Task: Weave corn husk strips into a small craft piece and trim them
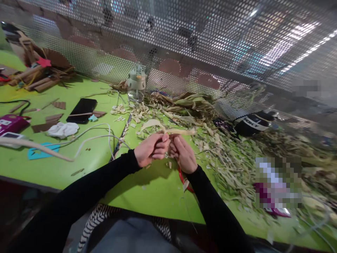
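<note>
Both hands meet over the green table, fingertips close together. My left hand is closed in a pinch on a pale strip of dried husk, whose broad curled end reaches up and left. My right hand also pinches the husk, and a narrow pale length sticks out to the right above its fingers. Exactly where the fingertips grip is partly hidden. Beneath my right hand, the red handle of what look like scissors shows on the table.
Husk scraps cover the right side; a twisted husk bundle lies behind. A water bottle stands near the perforated metal screen. Leftward are a black phone, a crumpled tissue, a white cable and cardboard pieces.
</note>
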The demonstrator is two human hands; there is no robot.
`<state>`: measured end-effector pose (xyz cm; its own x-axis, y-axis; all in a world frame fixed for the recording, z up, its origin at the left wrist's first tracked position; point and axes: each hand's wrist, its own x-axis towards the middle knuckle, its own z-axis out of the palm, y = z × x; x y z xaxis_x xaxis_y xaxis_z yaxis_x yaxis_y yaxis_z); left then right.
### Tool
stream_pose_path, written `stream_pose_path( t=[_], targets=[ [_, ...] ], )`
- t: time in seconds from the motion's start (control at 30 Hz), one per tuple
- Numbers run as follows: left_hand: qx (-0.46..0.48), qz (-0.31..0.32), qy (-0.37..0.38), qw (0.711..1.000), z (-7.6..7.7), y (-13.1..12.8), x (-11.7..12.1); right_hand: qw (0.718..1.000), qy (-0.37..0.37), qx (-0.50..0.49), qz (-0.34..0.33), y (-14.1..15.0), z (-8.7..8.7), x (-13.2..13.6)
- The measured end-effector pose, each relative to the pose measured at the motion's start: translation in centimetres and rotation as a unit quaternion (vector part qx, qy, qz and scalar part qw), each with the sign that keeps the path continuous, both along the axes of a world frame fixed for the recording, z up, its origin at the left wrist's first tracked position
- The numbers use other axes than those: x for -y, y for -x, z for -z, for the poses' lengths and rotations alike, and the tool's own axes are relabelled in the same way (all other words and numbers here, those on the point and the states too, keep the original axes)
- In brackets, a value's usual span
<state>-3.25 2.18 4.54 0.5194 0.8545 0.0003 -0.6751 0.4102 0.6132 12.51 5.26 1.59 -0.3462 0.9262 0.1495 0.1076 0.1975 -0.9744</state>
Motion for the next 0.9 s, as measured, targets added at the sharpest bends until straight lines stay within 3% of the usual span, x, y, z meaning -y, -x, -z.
stream_pose_path(
  t=[0.17, 0.33, 0.47, 0.53, 0.67, 0.77, 0.83, 0.9],
  targets=[
    [-0.193, -0.116, -0.047, 0.973, 1.1, 0.4, -1.4, 0.971, -0.163, 0.156, 0.080, -0.1, -1.3, 1.0],
    [-0.414, -0.267, -0.212, 0.844, 2.3, 0.9, -2.4, 0.924, -0.274, 0.265, 0.038, 0.5, -1.8, 2.5],
    [-0.529, -0.244, -0.252, 0.772, 2.5, 0.6, -2.1, 0.886, -0.341, 0.314, 0.027, 0.7, -2.0, 3.0],
    [-0.568, -0.213, -0.250, 0.755, 2.7, 0.2, -1.6, 0.865, -0.370, 0.339, 0.023, 0.5, -2.4, 2.8],
    [-0.590, -0.191, -0.237, 0.748, 3.1, -0.4, -0.7, 0.808, -0.403, 0.430, 0.011, -0.2, -3.5, 2.0],
    [-0.595, -0.201, -0.227, 0.744, 3.0, -0.2, -0.5, 0.805, -0.389, 0.444, 0.056, -0.6, -4.0, 1.7],
    [-0.551, -0.197, -0.197, 0.786, 2.5, 0.3, -0.8, 0.834, -0.369, 0.404, 0.063, -0.7, -4.0, 1.8],
    [-0.471, -0.158, -0.141, 0.856, 1.9, 0.9, -1.2, 0.865, -0.349, 0.358, 0.048, -0.7, -3.9, 2.0]
  ],
)
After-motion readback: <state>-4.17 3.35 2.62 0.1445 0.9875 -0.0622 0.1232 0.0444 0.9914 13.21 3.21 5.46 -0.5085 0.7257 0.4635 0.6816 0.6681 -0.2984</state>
